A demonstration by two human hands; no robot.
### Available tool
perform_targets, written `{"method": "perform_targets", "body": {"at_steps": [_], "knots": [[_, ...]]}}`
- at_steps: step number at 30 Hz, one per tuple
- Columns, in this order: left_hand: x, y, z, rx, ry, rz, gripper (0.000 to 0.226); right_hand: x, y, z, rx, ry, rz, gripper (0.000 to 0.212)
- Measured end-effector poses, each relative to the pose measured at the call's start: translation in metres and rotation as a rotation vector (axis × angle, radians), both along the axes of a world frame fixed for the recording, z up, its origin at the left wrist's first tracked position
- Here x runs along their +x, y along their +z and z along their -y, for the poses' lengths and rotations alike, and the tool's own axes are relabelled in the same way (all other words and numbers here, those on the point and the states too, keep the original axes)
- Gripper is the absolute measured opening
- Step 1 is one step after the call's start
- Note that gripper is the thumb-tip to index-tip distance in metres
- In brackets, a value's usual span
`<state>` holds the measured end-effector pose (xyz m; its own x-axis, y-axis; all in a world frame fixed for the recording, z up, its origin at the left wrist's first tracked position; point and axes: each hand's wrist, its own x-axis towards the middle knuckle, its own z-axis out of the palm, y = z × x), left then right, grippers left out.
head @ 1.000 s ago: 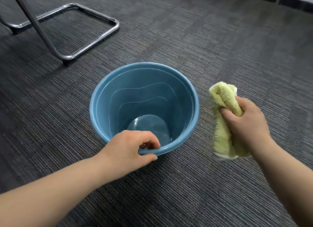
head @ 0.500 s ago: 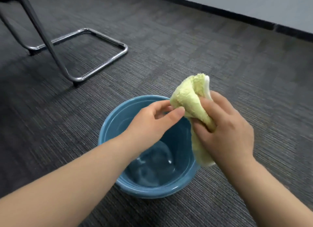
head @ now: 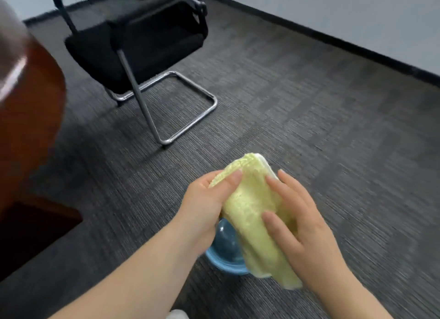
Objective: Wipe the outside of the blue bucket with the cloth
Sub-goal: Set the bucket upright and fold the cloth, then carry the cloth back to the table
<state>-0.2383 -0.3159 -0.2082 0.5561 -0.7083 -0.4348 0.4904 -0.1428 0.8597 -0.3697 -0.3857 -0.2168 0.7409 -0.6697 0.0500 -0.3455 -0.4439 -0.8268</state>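
1. Carpet (head: 309, 128) is carrying the bucket (head: 222, 262), mostly hidden under both hands and well apart from the chair (head: 142, 40); nothing is steadying it, so hard wiping risks tipping it.
2. Cloth (head: 250, 211) is hanging folded above the bucket; slipping, it may be falling inside.
3. Left hand (head: 204, 207) is pinching the cloth's top edge, right hand (head: 307, 235) gripping its middle.

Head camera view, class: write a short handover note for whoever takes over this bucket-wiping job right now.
Left hand: pinches the upper edge of the cloth.
Right hand: grips the cloth lower down, thumb on top.
Things: the cloth is folded and held over the blue bucket, which stands on the carpet, mostly hidden by the hands.
Done: cloth in hand; no wiping shows yet.
Left: bring the cloth to the bucket's outer wall and wipe all round.
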Motion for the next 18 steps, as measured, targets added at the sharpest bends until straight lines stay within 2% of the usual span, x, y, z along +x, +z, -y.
{"method": "perform_targets", "body": {"at_steps": [4, 7, 13, 15, 18], "knots": [[-0.006, 0.093, -0.024, -0.031, 0.093, -0.114, 0.042, -0.010, 0.077, -0.007, 0.515, -0.197, 0.085, 0.069], [-0.008, 0.154, -0.049, -0.077, 0.218, -0.137, 0.040, -0.013, 0.125, -0.021, 0.773, -0.044, 0.016, 0.082], [-0.007, 0.201, -0.119, -0.086, 0.496, -0.090, 0.047, 0.014, 0.176, -0.065, 1.043, 0.310, -0.023, 0.056], [-0.005, 0.207, -0.144, -0.093, 0.563, -0.099, 0.046, 0.022, 0.185, -0.080, 1.100, 0.326, -0.035, 0.053], [0.002, 0.216, -0.180, -0.109, 0.621, -0.089, 0.032, 0.037, 0.198, -0.106, 1.031, 0.264, -0.088, 0.040]]}}
